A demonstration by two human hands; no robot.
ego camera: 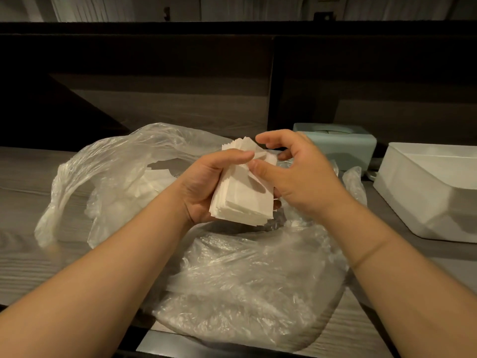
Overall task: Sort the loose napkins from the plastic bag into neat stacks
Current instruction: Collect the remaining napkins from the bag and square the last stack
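My left hand (pixel 206 184) grips a thick stack of white napkins (pixel 242 200) above the clear plastic bag (pixel 247 280), thumb across the stack's top edge. My right hand (pixel 296 171) is at the stack's upper right corner, thumb and fingers curled around the top napkin's corner. More loose white napkins (pixel 152 182) lie inside the open bag on the left. The bag spreads crumpled over the grey wooden table (pixel 31 254).
A pale green tissue dispenser (pixel 343 143) stands behind my right hand. A white rectangular container (pixel 433 187) sits at the right. A dark wooden partition (pixel 154 86) rises behind the table. The table's front edge runs under the bag near the bottom.
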